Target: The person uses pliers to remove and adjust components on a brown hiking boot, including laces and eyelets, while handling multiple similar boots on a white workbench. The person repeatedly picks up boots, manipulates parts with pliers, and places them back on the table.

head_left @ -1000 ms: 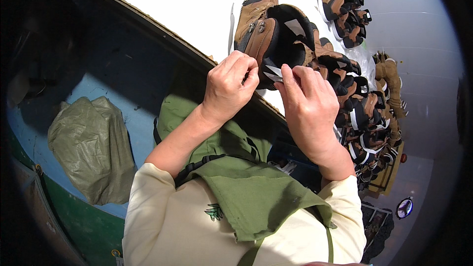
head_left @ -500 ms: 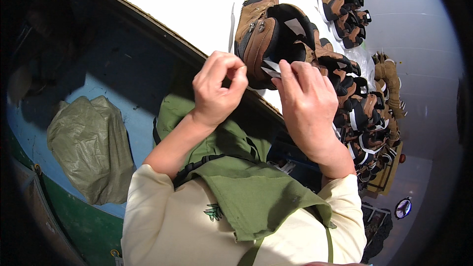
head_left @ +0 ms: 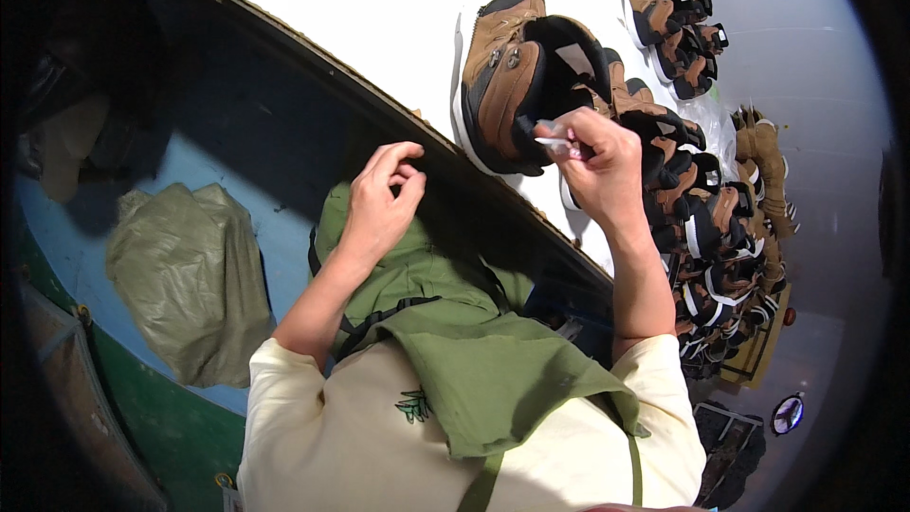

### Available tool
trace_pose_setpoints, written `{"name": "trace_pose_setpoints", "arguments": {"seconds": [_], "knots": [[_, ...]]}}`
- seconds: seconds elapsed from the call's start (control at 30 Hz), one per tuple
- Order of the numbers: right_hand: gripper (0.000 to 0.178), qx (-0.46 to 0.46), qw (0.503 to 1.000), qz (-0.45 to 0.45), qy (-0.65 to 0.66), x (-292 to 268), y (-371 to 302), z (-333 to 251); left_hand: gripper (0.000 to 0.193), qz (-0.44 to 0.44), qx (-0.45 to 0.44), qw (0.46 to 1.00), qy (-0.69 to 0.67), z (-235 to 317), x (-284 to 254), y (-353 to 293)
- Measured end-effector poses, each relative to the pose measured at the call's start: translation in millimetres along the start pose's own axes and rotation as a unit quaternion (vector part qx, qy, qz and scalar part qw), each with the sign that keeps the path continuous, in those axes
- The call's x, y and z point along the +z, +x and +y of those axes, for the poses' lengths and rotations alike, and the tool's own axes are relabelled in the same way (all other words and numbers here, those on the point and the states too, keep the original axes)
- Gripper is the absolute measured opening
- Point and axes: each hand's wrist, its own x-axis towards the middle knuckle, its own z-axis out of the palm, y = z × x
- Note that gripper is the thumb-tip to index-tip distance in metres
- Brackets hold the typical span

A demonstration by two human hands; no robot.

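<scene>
A brown and black boot [head_left: 502, 95] stands at the edge of the white table [head_left: 398, 28], its toe pointing away and its dark lining in view. My right hand [head_left: 599, 154] is closed at the boot's collar, pinching a thin white piece [head_left: 552, 141] whose kind I cannot make out. Off the table edge, to the left of the boot, my left hand [head_left: 384, 199] hovers with loosely curled fingers apart and nothing visible in them.
Many brown boots [head_left: 701, 213] crowd the table's right side, several more [head_left: 654, 19] beyond. Tan boots [head_left: 761, 156] stand behind them. A green apron [head_left: 502, 370] covers my lap. An olive cloth-covered bundle [head_left: 194, 284] lies at the lower left.
My left hand has drawn away from the boot, down and left, and its pinch has loosened. My right hand has turned and still grips the thin piece. The view has shifted slightly.
</scene>
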Motion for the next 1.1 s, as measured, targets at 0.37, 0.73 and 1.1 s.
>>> {"name": "trace_pose_setpoints", "arguments": {"seconds": [0.37, 0.73, 1.1], "knots": [[0.021, -0.084, 0.992, 0.029, -0.093, 5, -18, -5, 0.045, -0.069, -0.13, 0.978, -0.147, 2, 41, 24], [0.03, 0.094, 0.855, 0.177, 0.478, -24, -9, 10, 0.051, -0.038, 0.033, 0.975, -0.218, 95, 50, 13], [0.025, 0.118, 0.706, 0.176, 0.676, 8, -9, 22, 0.047, 0.081, 0.195, 0.977, 0.034, 112, 47, 5]]}}
